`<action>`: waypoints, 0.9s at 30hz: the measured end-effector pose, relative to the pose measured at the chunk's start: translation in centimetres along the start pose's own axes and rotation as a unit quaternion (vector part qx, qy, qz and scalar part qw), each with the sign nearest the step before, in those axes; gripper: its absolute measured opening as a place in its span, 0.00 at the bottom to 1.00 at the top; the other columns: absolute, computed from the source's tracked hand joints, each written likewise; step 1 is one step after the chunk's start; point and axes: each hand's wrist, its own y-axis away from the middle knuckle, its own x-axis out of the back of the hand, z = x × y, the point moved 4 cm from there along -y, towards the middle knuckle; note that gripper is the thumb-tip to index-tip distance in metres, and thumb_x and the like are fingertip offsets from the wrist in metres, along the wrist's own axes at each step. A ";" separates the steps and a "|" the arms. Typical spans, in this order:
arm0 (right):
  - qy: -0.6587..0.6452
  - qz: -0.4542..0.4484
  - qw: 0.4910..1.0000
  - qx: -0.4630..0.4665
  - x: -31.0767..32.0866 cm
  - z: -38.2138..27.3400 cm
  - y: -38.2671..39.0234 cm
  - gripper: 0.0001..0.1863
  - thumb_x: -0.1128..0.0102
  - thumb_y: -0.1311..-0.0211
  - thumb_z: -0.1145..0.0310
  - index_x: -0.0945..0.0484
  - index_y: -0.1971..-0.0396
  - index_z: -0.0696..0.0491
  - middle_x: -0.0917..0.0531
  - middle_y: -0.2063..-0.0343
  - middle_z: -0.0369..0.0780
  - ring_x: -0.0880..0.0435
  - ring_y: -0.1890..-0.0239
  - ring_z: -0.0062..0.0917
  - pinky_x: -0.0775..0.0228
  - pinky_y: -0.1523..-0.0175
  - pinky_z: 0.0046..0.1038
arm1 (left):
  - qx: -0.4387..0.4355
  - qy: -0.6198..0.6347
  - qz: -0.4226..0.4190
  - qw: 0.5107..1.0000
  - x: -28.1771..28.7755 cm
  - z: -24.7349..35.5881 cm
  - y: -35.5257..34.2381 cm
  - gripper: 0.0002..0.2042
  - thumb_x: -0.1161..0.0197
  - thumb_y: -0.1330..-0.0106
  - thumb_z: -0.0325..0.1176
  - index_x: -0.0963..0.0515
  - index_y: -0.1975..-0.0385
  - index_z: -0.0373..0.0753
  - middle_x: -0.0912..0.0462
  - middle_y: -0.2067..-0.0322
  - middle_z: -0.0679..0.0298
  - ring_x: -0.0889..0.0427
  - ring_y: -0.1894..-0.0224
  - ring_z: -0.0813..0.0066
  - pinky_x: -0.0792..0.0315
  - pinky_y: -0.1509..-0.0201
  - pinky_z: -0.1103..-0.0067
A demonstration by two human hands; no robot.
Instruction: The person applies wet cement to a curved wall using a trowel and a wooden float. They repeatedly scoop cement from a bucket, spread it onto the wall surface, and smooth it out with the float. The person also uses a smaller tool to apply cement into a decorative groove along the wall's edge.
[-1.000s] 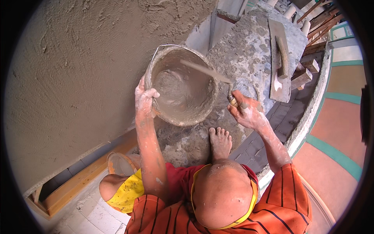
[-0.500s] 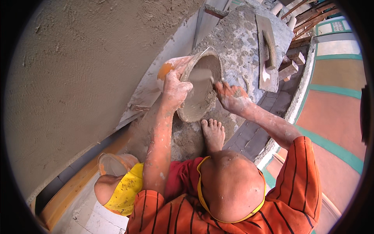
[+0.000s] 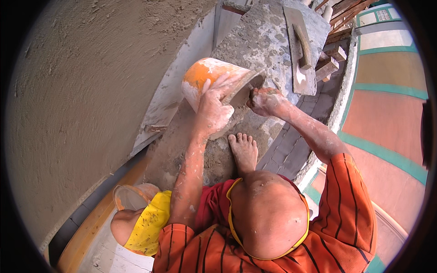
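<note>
An orange bucket (image 3: 200, 75), smeared with white and grey mortar, lies tipped on its side above the board, its mouth turned toward my right hand. My left hand (image 3: 213, 109) is closed over the bucket's near rim, thumb and fingers spread along its wall. At the mouth, my right hand (image 3: 268, 102) is a fist around a trowel (image 3: 251, 85); its blade is inside the bucket and mostly hidden. Wet mortar clings to the rim and to both hands. Below the bucket, my bare foot (image 3: 244, 152) rests on the mortar-covered board (image 3: 273, 50).
A long plastering float (image 3: 298, 57) with a wooden handle lies at the far right of the board. Freshly plastered wall (image 3: 91, 82) rises on the left. Another bucket (image 3: 132, 198) stands by my left knee. Wooden blocks (image 3: 327, 68) sit beyond the board's right edge.
The bucket has tipped further over, its mouth swinging right so that the mortar inside no longer shows. The trowel blade has gone out of sight inside it. Both hands stay on their holds.
</note>
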 end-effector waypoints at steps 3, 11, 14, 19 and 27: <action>-0.084 -0.151 0.985 -0.019 0.4 -0.2 0.6 0.18 0.51 0.39 0.56 0.21 0.68 0.56 0.18 0.78 0.44 0.17 0.74 0.31 0.25 0.72 0.32 | -0.035 0.042 -0.039 0.998 0.7 0.9 0.2 0.32 0.45 0.56 0.20 0.27 0.43 0.42 0.27 0.42 0.59 0.36 0.34 0.66 0.67 0.26 0.65; -0.603 -0.200 0.770 -0.053 -0.4 -6.0 2.0 0.18 0.49 0.36 0.53 0.27 0.68 0.55 0.26 0.81 0.33 0.26 0.82 0.18 0.32 0.79 0.24 | -0.003 0.290 0.127 0.948 2.5 -0.6 -0.4 0.34 0.48 0.62 0.17 0.27 0.45 0.33 0.27 0.41 0.62 0.40 0.32 0.68 0.63 0.27 0.69; -0.673 -0.186 0.716 -0.031 0.4 -7.3 1.4 0.18 0.48 0.35 0.53 0.29 0.71 0.54 0.28 0.82 0.33 0.27 0.82 0.17 0.32 0.79 0.23 | 0.058 0.330 0.200 0.921 4.7 0.0 0.0 0.34 0.49 0.63 0.16 0.28 0.46 0.27 0.25 0.47 0.59 0.29 0.42 0.67 0.41 0.35 0.74; -0.711 -0.147 0.687 -0.035 3.8 -8.4 1.9 0.19 0.49 0.33 0.51 0.30 0.72 0.53 0.29 0.80 0.31 0.28 0.81 0.15 0.33 0.75 0.20 | 0.090 0.368 0.277 0.883 7.6 -1.8 1.6 0.36 0.50 0.66 0.16 0.31 0.45 0.29 0.25 0.52 0.58 0.25 0.50 0.64 0.30 0.43 0.74; -0.891 -0.067 0.444 0.064 6.7 -7.6 2.7 0.09 0.51 0.39 0.65 0.30 0.62 0.53 0.29 0.75 0.32 0.28 0.80 0.13 0.31 0.78 0.18 | 0.197 0.408 0.361 0.815 9.4 -5.1 3.6 0.38 0.52 0.66 0.15 0.34 0.43 0.31 0.25 0.52 0.55 0.24 0.51 0.58 0.26 0.47 0.71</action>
